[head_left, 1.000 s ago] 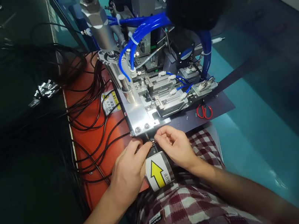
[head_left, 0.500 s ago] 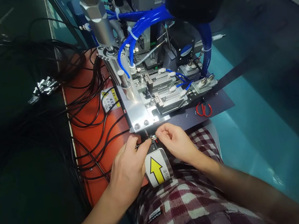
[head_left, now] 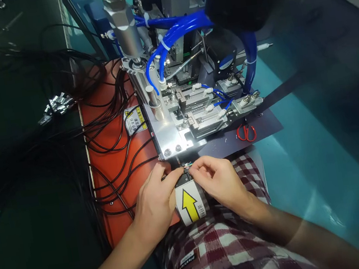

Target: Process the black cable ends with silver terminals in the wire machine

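Note:
In the head view, my left hand (head_left: 157, 196) is closed, thumb and index finger pinching a cable end with thin coloured wires (head_left: 188, 166) at the front of a metal bench machine (head_left: 167, 134). Opposite it, my right hand (head_left: 218, 180) pinches at the same fine wires, its fingertips almost touching the left thumb. White and greenish strands show between the fingertips; the rest of the cable is mostly covered by my left hand. Just below the fingertips is a black block bearing a white label with a yellow arrow (head_left: 189, 202).
Black cables (head_left: 118, 157) trail across the orange mat (head_left: 96, 120) on the left, with a bundle of shiny metal-ended tips (head_left: 58, 105). Red-handled scissors (head_left: 246, 132) lie on the grey plate at right. Blue air tubes (head_left: 180, 26) arch above the machine.
My right hand has shifted slightly down and turned at the wires, whose red strand no longer shows clearly. My left hand stays nearly in place. The whole view has moved a little.

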Motion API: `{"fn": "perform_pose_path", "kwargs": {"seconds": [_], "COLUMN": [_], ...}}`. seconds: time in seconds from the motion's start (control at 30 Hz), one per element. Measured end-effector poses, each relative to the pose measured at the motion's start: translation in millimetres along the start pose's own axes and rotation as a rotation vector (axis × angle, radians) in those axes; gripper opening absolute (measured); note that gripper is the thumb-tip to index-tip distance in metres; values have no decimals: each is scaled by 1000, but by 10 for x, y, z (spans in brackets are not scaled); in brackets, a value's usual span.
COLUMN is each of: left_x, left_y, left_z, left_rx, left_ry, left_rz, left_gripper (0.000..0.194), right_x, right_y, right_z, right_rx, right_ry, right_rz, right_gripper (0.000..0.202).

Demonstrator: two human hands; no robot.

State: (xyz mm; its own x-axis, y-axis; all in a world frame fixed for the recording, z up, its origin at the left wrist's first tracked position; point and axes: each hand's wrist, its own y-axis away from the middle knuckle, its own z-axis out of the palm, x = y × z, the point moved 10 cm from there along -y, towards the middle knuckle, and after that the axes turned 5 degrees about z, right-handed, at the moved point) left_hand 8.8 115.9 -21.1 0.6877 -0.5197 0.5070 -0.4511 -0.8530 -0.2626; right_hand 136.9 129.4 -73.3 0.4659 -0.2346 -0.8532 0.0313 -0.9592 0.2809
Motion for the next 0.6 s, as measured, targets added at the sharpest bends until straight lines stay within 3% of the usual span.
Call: {"fn": "perform_pose_path", "kwargs": {"seconds": [0.07, 0.13, 0.37, 0.5, 0.6], "left_x": [2, -8, 93, 234, 284], "left_y": [-1, -1, -14, -10, 6], "left_z": [1, 7, 7, 32, 81], "left_rx": [-2, -5, -42, -96, -126], "left_ry": [-10, -28, -212, -411, -359], "left_rz": [2, 0, 70, 111, 122], "left_gripper": [31, 31, 28, 31, 32], "right_x": [-173, -229, 233, 298, 334], "right_y": [13, -2, -204, -218, -215], "right_z": [-101, -133, 210, 256, 220], "right_rx": [92, 106, -286, -321, -272], "right_ry": [162, 195, -447, -532, -548], "right_rz": [-128, -180, 186, 212, 200], "right_gripper": [15, 15, 23, 28, 29]}}
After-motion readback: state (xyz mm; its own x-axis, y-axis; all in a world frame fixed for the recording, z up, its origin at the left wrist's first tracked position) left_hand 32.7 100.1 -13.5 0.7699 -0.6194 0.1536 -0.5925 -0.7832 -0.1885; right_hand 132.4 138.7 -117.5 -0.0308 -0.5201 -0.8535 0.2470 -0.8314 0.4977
